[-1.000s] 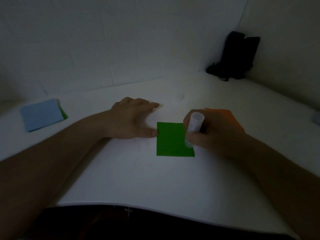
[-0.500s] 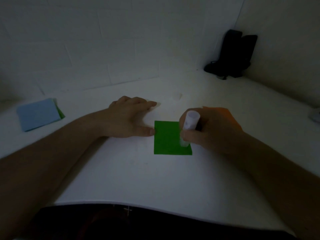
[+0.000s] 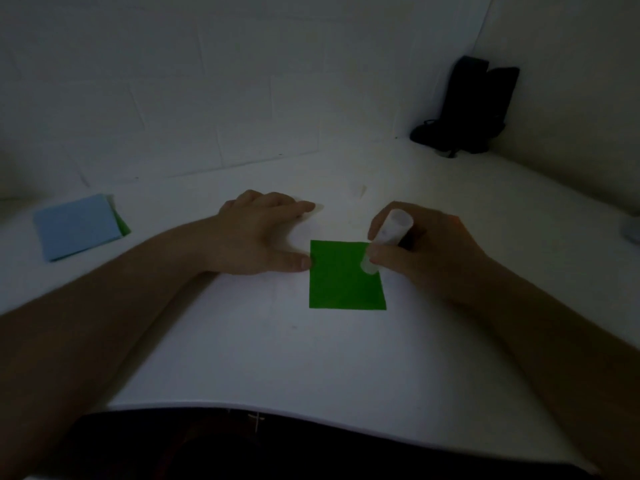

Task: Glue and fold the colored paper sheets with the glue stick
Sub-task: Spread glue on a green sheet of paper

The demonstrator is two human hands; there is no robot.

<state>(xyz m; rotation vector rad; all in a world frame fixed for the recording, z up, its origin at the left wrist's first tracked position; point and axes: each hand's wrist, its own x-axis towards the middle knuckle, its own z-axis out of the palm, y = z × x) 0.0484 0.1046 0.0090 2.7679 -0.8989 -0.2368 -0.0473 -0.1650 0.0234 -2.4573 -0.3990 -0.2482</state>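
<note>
A green paper square lies flat in the middle of the white table. My right hand grips a white glue stick, tilted, with its tip down on the paper's upper right part. My left hand rests flat on the table with its fingers straight, and the thumb tip touches the paper's left edge. A stack of paper sheets, light blue on top with a green edge showing beneath, lies at the far left.
A black object with a cable stands in the back right corner against the white walls. A small pale object sits at the right edge. The table's front edge runs just above my dark lap.
The glue stick's tip has shifted slightly up and left along the paper's right side. My left hand has stayed on the paper's left edge.
</note>
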